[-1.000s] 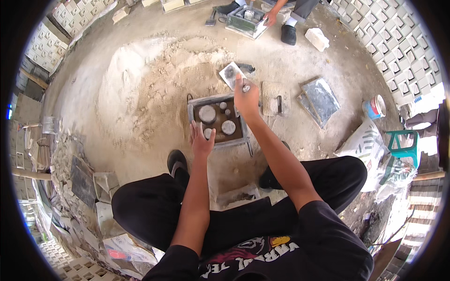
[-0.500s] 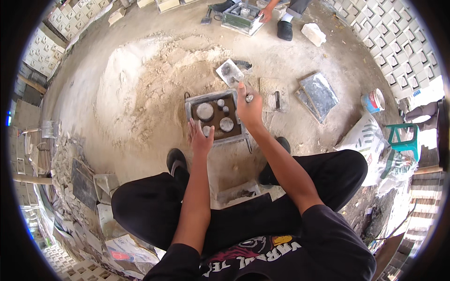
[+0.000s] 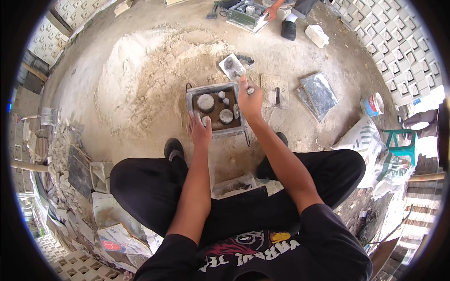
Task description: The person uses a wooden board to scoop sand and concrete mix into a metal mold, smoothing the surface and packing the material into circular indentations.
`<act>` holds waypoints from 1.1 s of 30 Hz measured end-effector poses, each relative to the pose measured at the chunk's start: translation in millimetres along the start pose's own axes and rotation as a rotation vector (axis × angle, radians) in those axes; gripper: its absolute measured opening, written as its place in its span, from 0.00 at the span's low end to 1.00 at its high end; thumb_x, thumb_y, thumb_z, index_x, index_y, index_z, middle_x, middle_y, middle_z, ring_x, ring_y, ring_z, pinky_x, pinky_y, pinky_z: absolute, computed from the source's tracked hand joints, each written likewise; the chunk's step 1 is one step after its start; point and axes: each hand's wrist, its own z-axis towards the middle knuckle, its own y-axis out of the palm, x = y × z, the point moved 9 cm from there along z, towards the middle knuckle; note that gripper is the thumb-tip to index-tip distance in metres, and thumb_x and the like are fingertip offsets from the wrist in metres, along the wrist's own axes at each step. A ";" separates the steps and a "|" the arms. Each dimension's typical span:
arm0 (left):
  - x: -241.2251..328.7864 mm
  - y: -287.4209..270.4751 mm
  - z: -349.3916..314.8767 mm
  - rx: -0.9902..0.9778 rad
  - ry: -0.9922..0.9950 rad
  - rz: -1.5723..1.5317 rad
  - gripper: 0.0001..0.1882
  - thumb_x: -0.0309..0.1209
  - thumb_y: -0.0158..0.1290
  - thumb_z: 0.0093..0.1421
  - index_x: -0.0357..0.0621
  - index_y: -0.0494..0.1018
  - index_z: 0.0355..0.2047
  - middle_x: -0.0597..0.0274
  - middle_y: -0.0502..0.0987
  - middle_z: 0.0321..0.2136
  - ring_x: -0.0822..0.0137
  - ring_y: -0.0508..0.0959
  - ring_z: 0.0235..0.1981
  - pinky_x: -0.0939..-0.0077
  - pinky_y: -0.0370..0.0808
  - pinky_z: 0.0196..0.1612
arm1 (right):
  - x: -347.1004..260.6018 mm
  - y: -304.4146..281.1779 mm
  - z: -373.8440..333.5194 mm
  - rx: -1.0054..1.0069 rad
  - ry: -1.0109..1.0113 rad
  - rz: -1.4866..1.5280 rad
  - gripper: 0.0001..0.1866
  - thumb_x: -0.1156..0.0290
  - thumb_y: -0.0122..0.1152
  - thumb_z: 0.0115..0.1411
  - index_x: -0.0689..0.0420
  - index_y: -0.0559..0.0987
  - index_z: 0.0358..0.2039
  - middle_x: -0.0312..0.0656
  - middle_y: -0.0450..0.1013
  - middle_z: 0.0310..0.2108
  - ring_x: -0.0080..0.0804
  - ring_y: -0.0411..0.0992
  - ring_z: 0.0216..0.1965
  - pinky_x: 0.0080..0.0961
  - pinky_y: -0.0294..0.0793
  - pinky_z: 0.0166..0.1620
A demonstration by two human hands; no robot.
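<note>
On the ground before me is a square metal mold frame with dark, damp sand-like fill. Round grey discs and short cylinders of different sizes stand in it. My left hand lies over the frame's near left corner, fingers apart, its thumb at a small round piece. My right hand is closed around a handled tool above the frame's right side. The tool's working end is not clear. Just beyond that hand lies a pale square plate with a dark patch.
A pile of pale sand spreads left of the frame. Flat boards, a bucket, white sacks and a green stool are on the right. At the far side, another person's hand touches a similar box.
My left thumb has shifted nearer the small round piece, while the hand stays at the frame's corner. My right hand keeps its grip in nearly the same place. The whole view has shifted slightly.
</note>
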 end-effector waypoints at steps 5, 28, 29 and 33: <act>-6.2 2.2 -3.6 0.009 -0.050 0.022 0.34 0.51 0.41 0.64 0.38 0.59 0.62 0.48 0.49 0.68 0.54 0.47 0.70 0.54 0.44 0.68 | -11.1 0.1 -16.7 0.065 -0.055 0.044 0.21 0.62 0.50 0.67 0.66 0.73 0.24 0.43 0.67 0.14 0.25 0.58 0.19 0.32 0.62 0.25; 39.7 -8.4 0.6 0.052 0.163 0.213 0.32 0.50 0.38 0.66 0.39 0.60 0.62 0.49 0.54 0.66 0.55 0.46 0.70 0.37 0.34 0.66 | 20.4 -18.6 -17.7 0.142 -0.124 -0.073 0.21 0.62 0.54 0.66 0.66 0.77 0.21 0.39 0.69 0.14 0.22 0.64 0.22 0.28 0.66 0.29; 27.2 -8.6 3.5 0.059 0.146 0.181 0.33 0.50 0.38 0.66 0.39 0.59 0.62 0.48 0.53 0.66 0.55 0.46 0.70 0.37 0.34 0.66 | 17.5 -16.1 -11.9 0.138 -0.102 -0.067 0.21 0.62 0.54 0.66 0.66 0.76 0.21 0.39 0.68 0.14 0.23 0.64 0.22 0.29 0.66 0.28; 10.0 -9.9 0.7 0.026 0.023 0.168 0.34 0.52 0.38 0.65 0.39 0.59 0.62 0.46 0.53 0.66 0.54 0.45 0.70 0.35 0.36 0.65 | 3.8 -28.8 6.9 0.165 0.027 -0.025 0.24 0.60 0.55 0.65 0.62 0.72 0.16 0.34 0.63 0.12 0.22 0.61 0.16 0.27 0.61 0.23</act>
